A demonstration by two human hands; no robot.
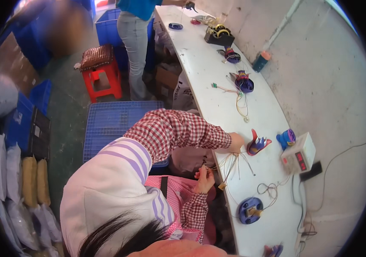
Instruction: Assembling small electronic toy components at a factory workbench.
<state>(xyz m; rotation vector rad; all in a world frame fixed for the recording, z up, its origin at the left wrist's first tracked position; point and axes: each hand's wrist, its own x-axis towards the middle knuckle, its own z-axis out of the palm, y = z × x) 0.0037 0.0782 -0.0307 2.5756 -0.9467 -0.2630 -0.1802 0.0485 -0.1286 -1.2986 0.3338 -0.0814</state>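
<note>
My left hand (235, 142) rests at the near edge of the white bench, its fingers curled over a bundle of thin wires (233, 159) that fans out from under it. Below the bench edge, my right hand (204, 180) pinches the thin ends of these wires between thumb and fingers. A small tan connector (222, 186) hangs at the bench edge. Just past my left hand is a red and purple pointed shell piece (257, 144). A round dark blue base (250, 210) with a wire attached lies on the bench to the right of my hands.
A white box with a red display (298, 154) stands by the wall, beside a blue part (286, 139). Wired purple assemblies (243, 82) and a tape dispenser (219, 35) line the bench (217, 103). Left are a blue crate (106, 124), red stool (101, 79) and standing person (133, 47).
</note>
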